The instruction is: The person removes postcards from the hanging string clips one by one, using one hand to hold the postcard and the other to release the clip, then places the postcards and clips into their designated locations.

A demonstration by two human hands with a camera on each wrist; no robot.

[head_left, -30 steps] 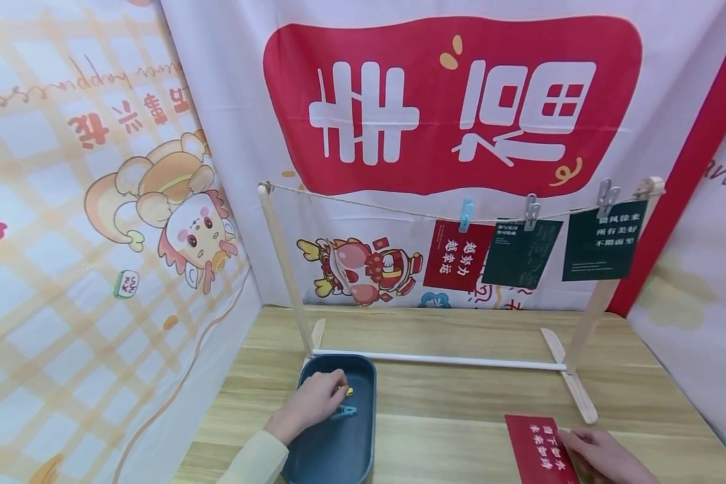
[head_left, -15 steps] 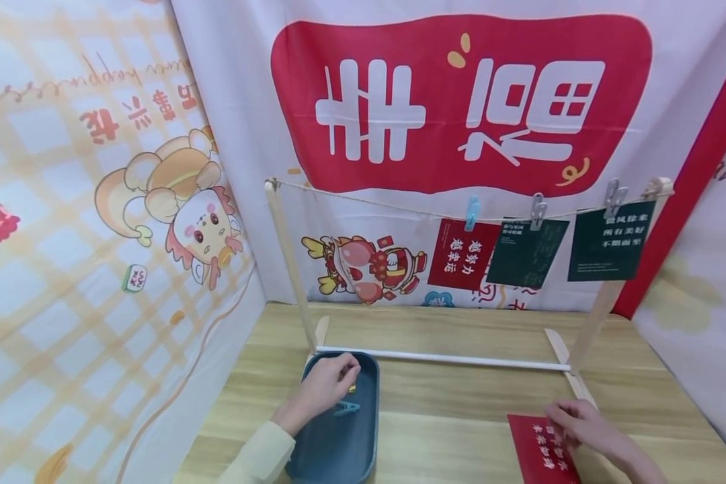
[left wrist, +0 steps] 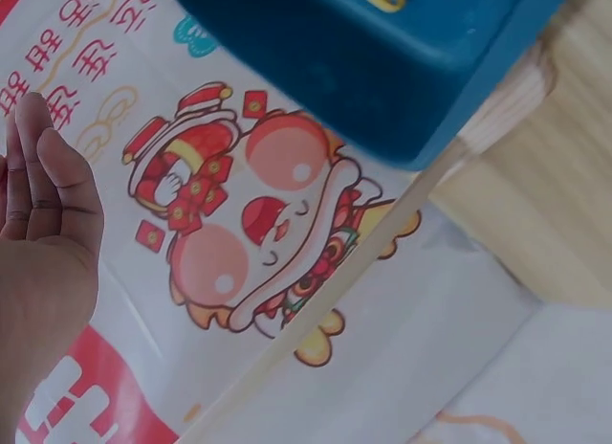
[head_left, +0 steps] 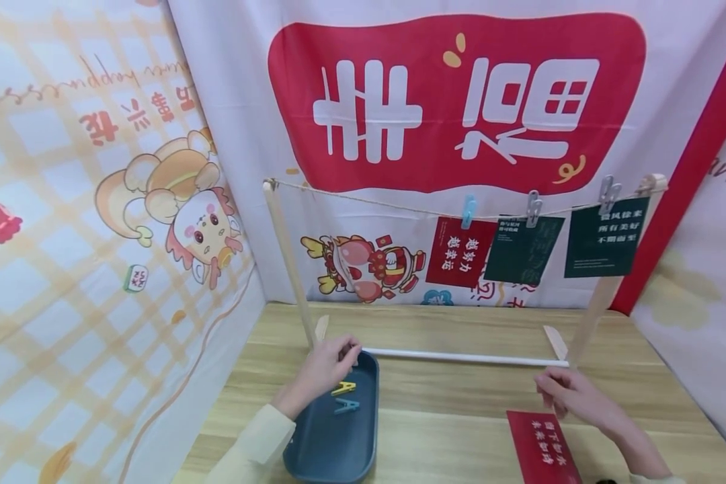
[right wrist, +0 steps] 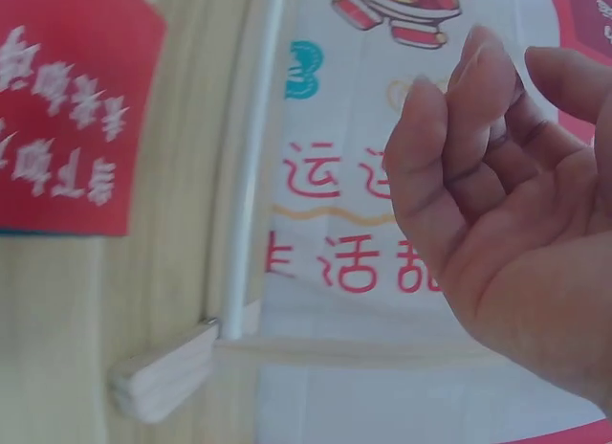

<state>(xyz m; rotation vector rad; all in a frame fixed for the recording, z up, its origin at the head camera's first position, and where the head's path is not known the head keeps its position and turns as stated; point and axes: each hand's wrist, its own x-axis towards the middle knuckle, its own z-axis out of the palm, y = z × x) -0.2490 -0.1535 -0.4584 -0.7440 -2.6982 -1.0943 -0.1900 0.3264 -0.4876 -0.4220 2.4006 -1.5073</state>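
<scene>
My left hand (head_left: 323, 370) hovers over the far end of a dark blue tray (head_left: 333, 460), fingers loosely bent. In the left wrist view, the left hand (left wrist: 48, 224) shows nothing held. A yellow clothespin (head_left: 343, 388) and a blue clothespin (head_left: 347, 406) lie in the tray. My right hand (head_left: 575, 396) is raised just beyond a red card (head_left: 541, 444) on the table, apart from it. Its fingers hang loosely curled, and the right wrist view shows nothing in the right hand (right wrist: 507, 195). Under the red card (right wrist: 76, 128) a thin green-blue edge shows.
Behind the hands stands a wooden frame (head_left: 290, 262) with a string (head_left: 375, 204) across its top. A red card (head_left: 456, 252) and two dark green cards (head_left: 523, 252) hang from it by clothespins. A white rod (head_left: 460, 357) joins the frame's feet low down.
My right hand has let go of the red card and moved up and away from it. The left hand has risen toward the tray's far end, uncovering the yellow clothespin.
</scene>
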